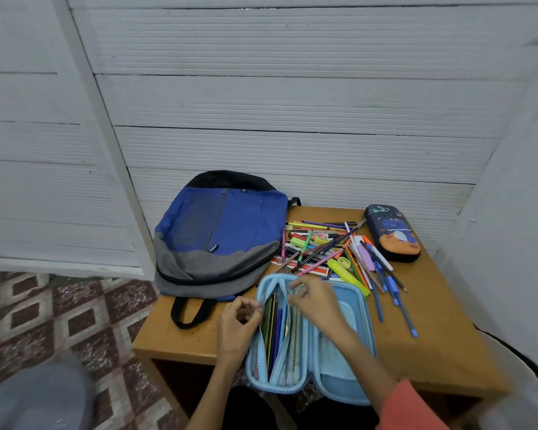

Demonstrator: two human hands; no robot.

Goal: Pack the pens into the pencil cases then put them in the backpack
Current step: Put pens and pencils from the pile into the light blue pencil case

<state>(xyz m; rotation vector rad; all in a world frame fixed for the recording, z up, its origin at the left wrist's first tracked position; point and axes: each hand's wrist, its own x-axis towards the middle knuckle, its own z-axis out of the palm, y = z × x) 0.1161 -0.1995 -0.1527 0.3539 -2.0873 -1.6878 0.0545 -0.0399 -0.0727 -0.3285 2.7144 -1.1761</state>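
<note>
Light-blue pencil case [333, 373] lies open nearest me. My left hand [239, 319] pinches its mesh pocket [296, 336] edge; my right hand [319, 302] pinches the facing flap.

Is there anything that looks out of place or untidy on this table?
Yes. The open light-blue pencil case hangs over the near edge of the brown wooden table, so it might slip. The loose coloured pens lie in a crossed heap, not sorted.
</note>
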